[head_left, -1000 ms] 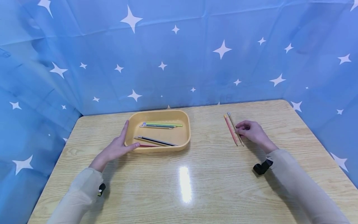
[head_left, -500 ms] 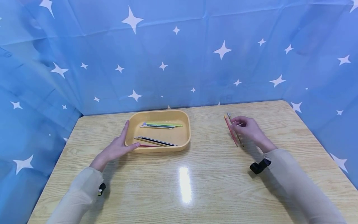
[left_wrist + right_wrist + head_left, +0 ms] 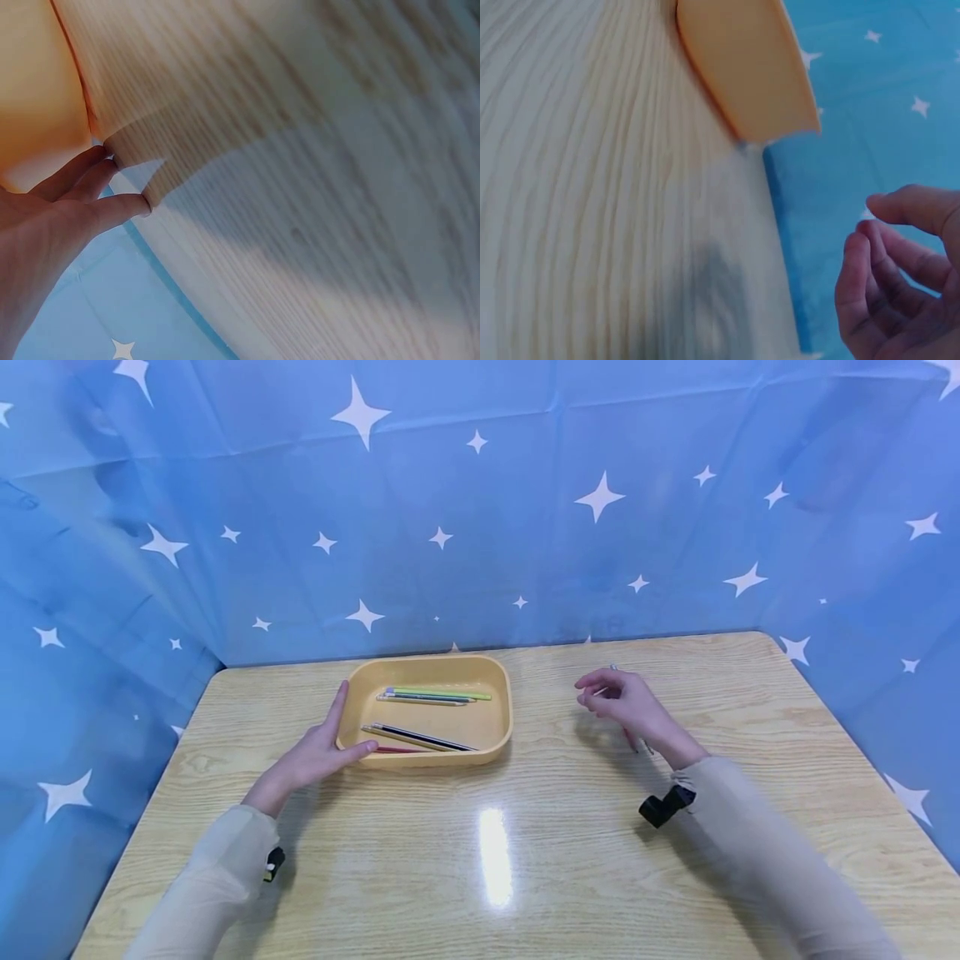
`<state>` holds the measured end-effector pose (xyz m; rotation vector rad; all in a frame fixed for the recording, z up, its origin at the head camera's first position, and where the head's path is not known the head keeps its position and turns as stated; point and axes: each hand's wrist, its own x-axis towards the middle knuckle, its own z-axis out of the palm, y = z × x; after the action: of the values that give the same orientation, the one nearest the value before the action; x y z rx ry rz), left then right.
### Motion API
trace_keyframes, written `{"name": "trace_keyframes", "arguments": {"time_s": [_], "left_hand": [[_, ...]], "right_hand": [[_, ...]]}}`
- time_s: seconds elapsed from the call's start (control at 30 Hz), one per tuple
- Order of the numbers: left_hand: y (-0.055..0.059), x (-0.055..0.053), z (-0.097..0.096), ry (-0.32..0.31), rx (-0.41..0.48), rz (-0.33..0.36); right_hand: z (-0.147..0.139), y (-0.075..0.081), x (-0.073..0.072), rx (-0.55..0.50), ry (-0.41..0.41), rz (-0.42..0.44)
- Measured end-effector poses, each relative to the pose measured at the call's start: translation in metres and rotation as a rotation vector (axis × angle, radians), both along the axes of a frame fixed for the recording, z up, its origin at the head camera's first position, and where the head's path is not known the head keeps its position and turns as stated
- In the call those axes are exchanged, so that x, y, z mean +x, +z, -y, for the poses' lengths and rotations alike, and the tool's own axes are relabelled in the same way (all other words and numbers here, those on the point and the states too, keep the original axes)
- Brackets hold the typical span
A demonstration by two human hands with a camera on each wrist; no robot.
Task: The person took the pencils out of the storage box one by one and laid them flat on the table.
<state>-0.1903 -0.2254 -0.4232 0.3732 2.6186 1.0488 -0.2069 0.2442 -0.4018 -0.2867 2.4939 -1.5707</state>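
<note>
My left hand (image 3: 315, 756) rests at the left end of a yellow plastic tray (image 3: 442, 718), thumb on the near rim and straight fingers along its side. In the left wrist view those fingers (image 3: 120, 208) reach down beside the tray wall (image 3: 37, 82). Several pencils lie in the tray, among them a lime-green one (image 3: 472, 696), a dark one (image 3: 427, 737) and a red one (image 3: 397, 750). My right hand (image 3: 630, 702) hovers over the table, fingers loosely bent and holding nothing. Behind it, partly hidden, lie a red pencil (image 3: 631, 740) and a gold one (image 3: 650, 749).
The wood-grain table (image 3: 420, 860) reaches back to a blue curtain (image 3: 480, 510) with white stars, which also hangs at both sides. A black wrist camera (image 3: 666, 806) sits under the right wrist.
My right hand has left the gold pencil and moved left across the two pencils, now covering most of them. The left hand and tray stay in place.
</note>
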Motion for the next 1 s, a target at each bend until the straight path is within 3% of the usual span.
{"name": "trace_keyframes", "arguments": {"time_s": [0.3, 0.63, 0.8, 1.0], "left_hand": [[0.001, -0.001, 0.001, -0.002, -0.003, -0.007], [0.001, 0.000, 0.000, -0.005, 0.016, 0.004], [0.001, 0.000, 0.001, -0.006, 0.009, -0.009], [0.001, -0.001, 0.000, -0.018, 0.011, -0.016]], "right_hand": [[0.040, 0.006, -0.004, -0.042, 0.031, -0.059], [0.097, 0.016, -0.005, -0.116, 0.127, -0.080], [0.123, 0.016, -0.007, -0.098, 0.202, -0.093], [0.156, 0.016, -0.009, 0.000, 0.286, -0.121]]}}
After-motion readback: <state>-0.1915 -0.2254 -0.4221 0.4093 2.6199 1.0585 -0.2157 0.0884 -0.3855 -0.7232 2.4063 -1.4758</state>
